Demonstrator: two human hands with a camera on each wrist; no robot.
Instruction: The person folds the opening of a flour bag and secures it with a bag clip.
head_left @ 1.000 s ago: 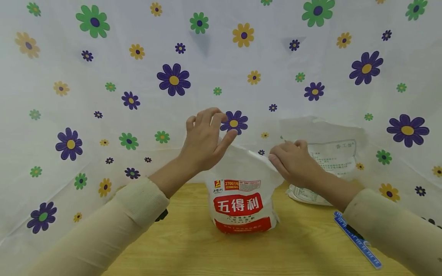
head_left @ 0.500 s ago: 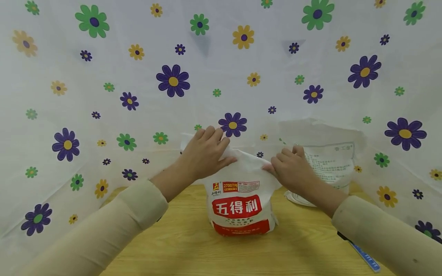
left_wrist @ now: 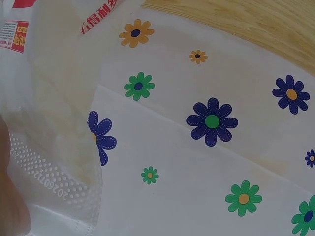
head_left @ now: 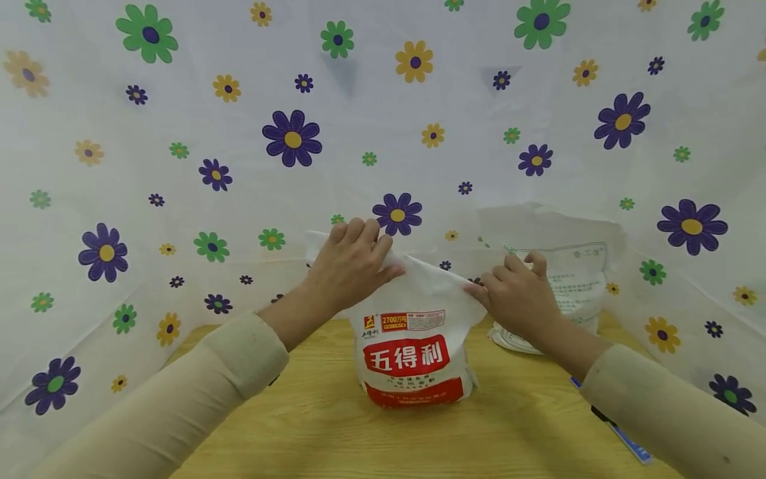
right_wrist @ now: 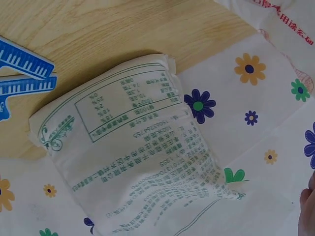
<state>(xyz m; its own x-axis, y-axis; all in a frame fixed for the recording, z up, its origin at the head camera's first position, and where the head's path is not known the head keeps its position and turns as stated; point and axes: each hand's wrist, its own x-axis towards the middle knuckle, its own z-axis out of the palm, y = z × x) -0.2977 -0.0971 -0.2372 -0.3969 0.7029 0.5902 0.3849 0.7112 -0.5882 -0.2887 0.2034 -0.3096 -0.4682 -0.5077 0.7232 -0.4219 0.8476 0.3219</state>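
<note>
A white flour bag (head_left: 407, 356) with red printing stands upright on the table in the head view. My left hand (head_left: 353, 266) grips the left part of its top edge, fingers bent over the back. At the top right corner, my right hand (head_left: 517, 293) pinches the edge with thumb and fingers. The top edge is stretched between both hands and slopes down to the right. In the left wrist view, the bag's dotted, date-stamped edge (left_wrist: 54, 182) lies beside the hand. Only a sliver of the right hand (right_wrist: 307, 206) shows in its wrist view.
Behind the right hand stands a second white bag (right_wrist: 133, 147) with green print. A blue hinged strip (right_wrist: 27, 86) with white marks lies on the wooden table (head_left: 299, 426), partly under the right forearm. A flowered sheet (head_left: 455, 80) hangs behind.
My left hand has come down from above the bag, where its fingers were spread, and taken hold of the top edge. My right hand has shifted slightly right, tightening that edge.
</note>
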